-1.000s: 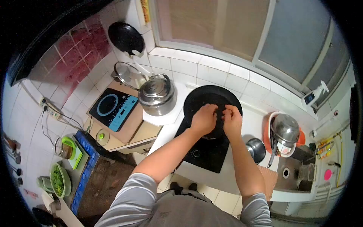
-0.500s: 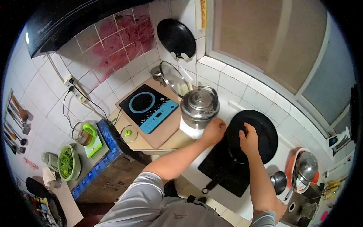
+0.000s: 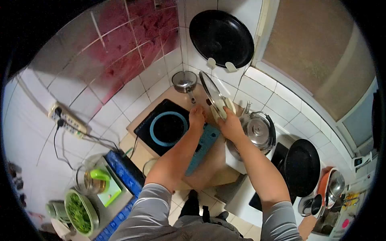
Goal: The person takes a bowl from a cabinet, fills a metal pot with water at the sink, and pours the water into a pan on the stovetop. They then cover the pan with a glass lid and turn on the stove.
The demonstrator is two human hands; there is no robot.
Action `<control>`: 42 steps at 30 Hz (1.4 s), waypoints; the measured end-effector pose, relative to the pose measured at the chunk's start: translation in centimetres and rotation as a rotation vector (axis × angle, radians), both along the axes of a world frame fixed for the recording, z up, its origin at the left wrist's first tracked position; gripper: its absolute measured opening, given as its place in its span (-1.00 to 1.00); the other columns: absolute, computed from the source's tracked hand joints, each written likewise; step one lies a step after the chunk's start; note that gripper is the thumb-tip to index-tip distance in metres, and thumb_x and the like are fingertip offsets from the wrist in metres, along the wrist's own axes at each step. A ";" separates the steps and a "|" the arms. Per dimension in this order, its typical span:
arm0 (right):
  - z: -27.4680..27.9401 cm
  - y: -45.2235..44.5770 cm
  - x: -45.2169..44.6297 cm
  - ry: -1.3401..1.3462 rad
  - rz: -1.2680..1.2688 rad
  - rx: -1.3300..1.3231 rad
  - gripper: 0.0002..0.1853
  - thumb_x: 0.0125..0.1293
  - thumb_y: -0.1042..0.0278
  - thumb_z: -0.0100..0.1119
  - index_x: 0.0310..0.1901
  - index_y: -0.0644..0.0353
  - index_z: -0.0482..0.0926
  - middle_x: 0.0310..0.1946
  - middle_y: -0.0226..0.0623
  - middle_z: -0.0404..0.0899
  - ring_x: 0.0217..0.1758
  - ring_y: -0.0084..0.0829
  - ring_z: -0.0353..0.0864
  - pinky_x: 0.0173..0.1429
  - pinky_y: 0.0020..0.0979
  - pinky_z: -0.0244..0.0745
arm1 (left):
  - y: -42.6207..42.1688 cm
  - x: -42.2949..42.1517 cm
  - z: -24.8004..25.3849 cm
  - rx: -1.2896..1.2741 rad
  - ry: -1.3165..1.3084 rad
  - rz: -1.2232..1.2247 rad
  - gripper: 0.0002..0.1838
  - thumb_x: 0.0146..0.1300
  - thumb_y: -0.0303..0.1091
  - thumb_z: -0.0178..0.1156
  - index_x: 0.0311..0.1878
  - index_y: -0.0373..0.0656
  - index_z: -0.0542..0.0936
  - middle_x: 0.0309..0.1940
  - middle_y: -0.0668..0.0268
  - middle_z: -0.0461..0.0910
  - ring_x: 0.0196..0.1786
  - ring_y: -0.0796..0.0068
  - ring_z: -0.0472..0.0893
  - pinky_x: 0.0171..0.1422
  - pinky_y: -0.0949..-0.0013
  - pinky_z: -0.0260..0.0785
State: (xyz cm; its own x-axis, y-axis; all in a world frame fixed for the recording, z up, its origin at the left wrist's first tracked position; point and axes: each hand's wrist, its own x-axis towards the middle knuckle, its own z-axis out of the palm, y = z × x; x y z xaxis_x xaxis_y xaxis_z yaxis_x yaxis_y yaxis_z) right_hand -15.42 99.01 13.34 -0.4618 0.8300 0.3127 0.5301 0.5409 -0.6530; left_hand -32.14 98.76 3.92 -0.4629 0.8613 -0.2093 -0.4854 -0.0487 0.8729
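In the head view my left hand (image 3: 197, 115) is closed above the blue-and-black induction cooker (image 3: 163, 150), close to the handle of a small saucepan (image 3: 184, 81). Whether its fingers hold anything is hidden. My right hand (image 3: 230, 123) is closed on the front of a cream-coloured stand (image 3: 218, 112). A glass pot lid (image 3: 212, 91) with a dark rim leans upright there, just beyond the fingers. To the right of that hand stands a steel kettle (image 3: 258, 130), partly behind my forearm.
A black frying pan (image 3: 303, 166) sits on the white counter at right. Another black pan (image 3: 221, 38) hangs on the tiled wall. A bowl of greens (image 3: 79, 211), a glass jug (image 3: 85, 180) and a power strip (image 3: 66, 120) are at left.
Both hands have moved left and away from the frying pan, to the induction cooker and the lid stand. My right hand has taken hold of the stand. The view has turned left.
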 end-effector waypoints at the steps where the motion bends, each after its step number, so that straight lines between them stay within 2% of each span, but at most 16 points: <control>1: -1.1 0.9 -1.3 -0.010 -0.012 -0.006 -0.52 0.14 0.45 0.13 0.12 0.36 0.35 0.00 0.19 0.45 0.10 0.11 0.43 0.20 -0.17 0.35 | 1.6 -1.5 -0.9 -0.036 -0.035 -0.036 -0.79 0.35 -0.17 0.00 -0.18 -0.09 0.49 -0.25 0.27 0.51 -0.17 0.40 0.48 0.04 0.23 0.29; 6: -3.7 3.5 -5.2 -0.158 -0.054 -0.074 -0.50 0.19 0.45 0.07 0.18 0.36 0.29 -0.07 0.19 0.50 0.01 0.06 0.51 0.10 -0.19 0.44 | 7.3 -3.8 -3.4 -0.030 -0.098 -0.187 -0.68 0.34 -0.09 -0.04 -0.03 -0.11 0.44 -0.08 0.19 0.47 -0.03 0.27 0.45 0.15 0.12 0.25; 7: -4.5 4.2 -5.7 -0.231 -0.076 -0.083 -0.47 0.18 0.48 0.07 0.21 0.37 0.26 -0.09 0.17 0.51 -0.01 0.03 0.53 0.09 -0.22 0.45 | 7.8 -3.9 -3.8 0.006 0.085 -0.239 -0.65 0.33 -0.07 -0.05 0.00 -0.12 0.43 -0.05 0.18 0.46 0.00 0.24 0.44 0.17 0.10 0.24; 9: -3.8 4.7 -5.9 -0.259 -0.090 -0.149 -0.49 0.18 0.50 0.06 0.20 0.33 0.28 -0.13 0.16 0.53 -0.05 0.04 0.54 0.05 -0.19 0.46 | 8.0 -3.6 -3.7 -0.028 1.098 -0.314 -0.60 0.33 -0.04 -0.06 0.07 -0.13 0.41 0.02 0.15 0.44 0.06 0.19 0.43 0.21 0.06 0.23; 10: -3.6 4.6 -5.9 -0.273 -0.089 -0.193 -0.49 0.18 0.51 0.05 0.20 0.32 0.29 -0.14 0.15 0.54 -0.08 0.04 0.55 0.03 -0.18 0.47 | 8.1 -3.3 -3.4 -0.051 1.388 -0.320 -0.57 0.33 -0.03 -0.07 0.10 -0.13 0.40 0.05 0.14 0.44 0.08 0.17 0.43 0.23 0.04 0.22; 12: -4.1 4.6 -5.8 -0.191 -0.091 -0.175 -0.52 0.17 0.52 0.05 0.17 0.30 0.32 -0.15 0.13 0.54 -0.10 0.03 0.55 0.00 -0.15 0.47 | 8.7 -2.8 -3.8 -0.019 1.609 -0.368 -0.51 0.32 0.00 -0.09 0.16 -0.14 0.38 0.12 0.11 0.42 0.14 0.11 0.42 0.27 0.00 0.20; 15: -4.7 4.9 -5.3 -0.187 -0.075 -0.122 -0.59 0.15 0.51 0.07 0.08 0.28 0.39 -0.18 0.04 0.57 -0.13 0.03 0.56 -0.08 -0.14 0.49 | 12.6 -5.1 -12.1 0.475 -0.688 -0.703 -0.54 0.41 -0.09 -0.14 0.26 -0.12 0.29 0.15 0.24 0.35 0.10 0.25 0.39 0.23 0.19 0.29; 16: -5.1 5.2 -5.2 -0.193 -0.053 -0.081 -0.60 0.14 0.51 0.06 0.07 0.28 0.40 -0.18 0.03 0.57 -0.13 0.02 0.57 -0.09 -0.14 0.50 | 10.2 -1.5 -3.2 0.271 -0.667 -0.459 -0.64 0.34 -0.12 -0.04 0.03 -0.17 0.44 -0.18 0.13 0.51 -0.21 0.18 0.51 -0.09 0.13 0.43; 20: -2.7 3.6 -5.1 -0.311 0.023 0.090 -0.61 0.13 0.51 0.04 0.05 0.26 0.41 -0.17 -0.02 0.58 -0.14 -0.03 0.59 -0.07 -0.17 0.52 | 8.9 -5.2 -8.4 0.338 -0.638 -0.512 -0.59 0.40 -0.10 -0.11 0.14 -0.20 0.36 -0.09 0.22 0.44 -0.08 0.28 0.46 0.02 0.23 0.41; 24: -0.9 0.5 -4.0 -0.214 0.149 0.085 -0.61 0.15 0.52 -0.03 0.07 0.23 0.41 0.01 -0.11 0.53 0.02 -0.13 0.56 0.05 -0.23 0.49 | 5.7 -5.8 -6.0 0.482 -0.605 -0.536 -0.61 0.39 -0.11 -0.08 0.10 -0.21 0.39 -0.14 0.24 0.47 -0.11 0.28 0.48 0.01 0.24 0.42; 29: 4.9 -3.5 -0.4 0.003 0.179 0.151 -0.60 0.18 0.52 -0.04 0.10 0.19 0.40 0.03 -0.11 0.50 0.04 -0.13 0.53 0.06 -0.21 0.47 | 1.4 -1.7 7.0 0.407 -0.324 -0.415 -0.62 0.32 -0.13 -0.01 0.12 -0.11 0.41 0.03 0.23 0.47 0.06 0.33 0.47 0.13 0.21 0.37; 33: 10.9 -5.7 5.5 0.233 0.052 0.177 -0.61 0.17 0.54 -0.01 0.08 0.19 0.42 -0.17 -0.02 0.55 -0.13 -0.05 0.57 -0.07 -0.17 0.49 | 1.0 3.2 14.3 0.502 0.200 -0.191 -0.58 0.34 -0.22 0.00 0.19 -0.19 0.30 -0.12 0.24 0.48 -0.04 0.39 0.49 0.01 0.28 0.44; 35: 12.5 -6.7 8.9 0.308 -0.027 0.220 -0.62 0.17 0.54 0.01 0.06 0.19 0.43 -0.29 0.01 0.56 -0.22 0.00 0.58 -0.15 -0.14 0.49 | 1.6 6.9 16.8 0.499 0.191 -0.232 -0.65 0.34 -0.31 0.02 0.14 -0.22 0.33 -0.19 0.30 0.47 -0.17 0.55 0.47 -0.12 0.46 0.42; 36: 13.0 -7.5 10.5 0.323 -0.130 0.263 -0.70 0.20 0.50 0.04 0.00 0.23 0.46 -0.44 -0.01 0.54 -0.40 -0.04 0.57 -0.29 -0.22 0.47 | 1.2 9.3 18.5 0.503 0.181 -0.250 -0.68 0.33 -0.33 0.04 0.10 -0.22 0.36 -0.20 0.32 0.47 -0.22 0.60 0.47 -0.16 0.50 0.39; 40: 13.8 -10.3 19.0 0.481 -0.283 0.149 -0.83 0.26 0.42 0.12 -0.13 0.24 0.52 -0.55 -0.09 0.48 -0.57 -0.41 0.39 -0.42 -0.42 0.33 | 1.4 19.5 20.5 0.516 0.244 -0.227 -0.77 0.27 -0.41 0.11 -0.04 -0.25 0.44 -0.25 0.30 0.47 -0.33 0.60 0.48 -0.29 0.58 0.32; 42: 12.7 -11.0 23.5 0.563 -0.335 0.135 -0.85 0.30 0.50 0.04 -0.12 0.30 0.49 -0.31 -0.17 0.60 -0.30 -0.50 0.55 -0.22 -0.48 0.45 | 1.5 24.0 20.7 0.491 0.362 -0.300 -0.78 0.24 -0.42 0.14 -0.07 -0.25 0.45 -0.29 0.32 0.47 -0.37 0.59 0.49 -0.32 0.58 0.33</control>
State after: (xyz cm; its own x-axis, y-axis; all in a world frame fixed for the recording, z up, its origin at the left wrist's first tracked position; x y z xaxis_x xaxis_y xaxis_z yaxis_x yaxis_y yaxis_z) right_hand 8.10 87.97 26.04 0.0779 0.8368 0.5419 0.2820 0.5029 -0.8171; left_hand -8.14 100.26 24.65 -0.1562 0.9192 0.3615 -0.2211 -0.3892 0.8942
